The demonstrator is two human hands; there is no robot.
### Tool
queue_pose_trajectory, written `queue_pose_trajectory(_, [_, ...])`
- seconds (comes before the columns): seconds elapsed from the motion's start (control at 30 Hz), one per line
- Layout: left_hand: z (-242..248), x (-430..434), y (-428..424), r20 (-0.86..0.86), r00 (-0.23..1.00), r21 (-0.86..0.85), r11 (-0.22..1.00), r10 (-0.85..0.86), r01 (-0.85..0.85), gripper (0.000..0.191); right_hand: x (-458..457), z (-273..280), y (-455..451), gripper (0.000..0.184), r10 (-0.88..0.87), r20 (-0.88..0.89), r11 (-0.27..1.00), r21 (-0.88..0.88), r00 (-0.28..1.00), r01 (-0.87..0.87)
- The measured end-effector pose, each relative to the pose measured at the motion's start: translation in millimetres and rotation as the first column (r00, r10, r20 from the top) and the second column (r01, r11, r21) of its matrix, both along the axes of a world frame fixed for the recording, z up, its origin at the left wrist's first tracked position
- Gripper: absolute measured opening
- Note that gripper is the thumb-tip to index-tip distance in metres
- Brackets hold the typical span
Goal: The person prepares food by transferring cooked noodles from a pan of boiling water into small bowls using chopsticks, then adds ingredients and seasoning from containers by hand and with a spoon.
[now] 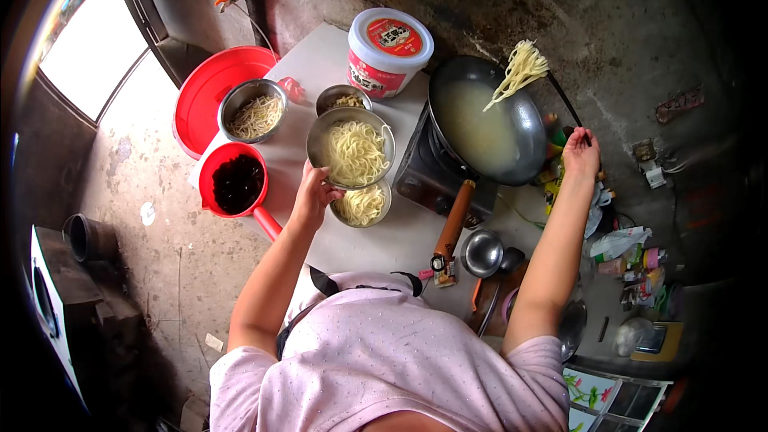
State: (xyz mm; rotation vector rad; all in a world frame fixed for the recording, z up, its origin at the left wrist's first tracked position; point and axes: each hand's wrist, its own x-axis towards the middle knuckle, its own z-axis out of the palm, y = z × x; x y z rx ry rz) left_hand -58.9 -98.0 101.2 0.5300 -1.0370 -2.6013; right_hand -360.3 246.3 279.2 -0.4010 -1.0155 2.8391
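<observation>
My left hand (313,197) grips the near-left rim of a metal bowl (315,143) of pale noodles (355,153). Partly hidden beneath it is a second metal bowl (384,216) with more noodles (361,205). Out to the right, my right hand (581,155) holds dark chopsticks (563,95), with a clump of noodles (521,67) draped from their far end. That clump hangs over the far right side of a dark wok (533,132), which contains cloudy, yellowish liquid (474,123).
The wok's wooden handle (455,225) points towards me over a stove (414,165). Behind stands a lidded plastic bucket (384,66). Leftward are a bowl of bean sprouts (258,117), a red dipper (207,183) with dark contents and a red basin (195,96). A metal ladle (482,253) lies nearby.
</observation>
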Motion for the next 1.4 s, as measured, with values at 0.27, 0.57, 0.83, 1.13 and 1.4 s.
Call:
queue_pose_trajectory(0.27, [11.3,-17.6,14.4,0.065,0.997,-0.029,0.999,-0.04,0.042,0.05,49.3,25.0,-33.8,0.024,0.222,-0.118,0.972,-0.05,0.968,-0.229])
queue_pose_trajectory(0.57, [38.3,-17.2,13.5,0.012,0.999,-0.018,0.999,-0.051,0.051,0.049,121.8,28.1,-90.0,0.022,0.322,-0.044,0.947,0.02,0.946,-0.321])
queue_pose_trajectory(0.83, [15.0,12.7,-30.2,0.159,0.979,-0.094,0.989,0.125,-0.111,0.049,151.2,-13.1,-98.4,0.024,0.426,0.097,0.893,0.112,0.9,-0.435])
queue_pose_trajectory(1.13, [-13.7,29.9,-62.8,0.302,0.928,-0.077,0.975,0.22,-0.206,0.035,185.5,-94.2,-139.8,0.035,0.57,0.139,0.46,0.762,0.81,-0.455])
queue_pose_trajectory(1.4, [-75.2,12.1,-72.0,0.396,0.908,0.109,0.975,0.137,-0.195,0.027,171.9,-29.9,-127.9,0.034,0.601,-0.072,0.315,0.936,0.796,-0.154])
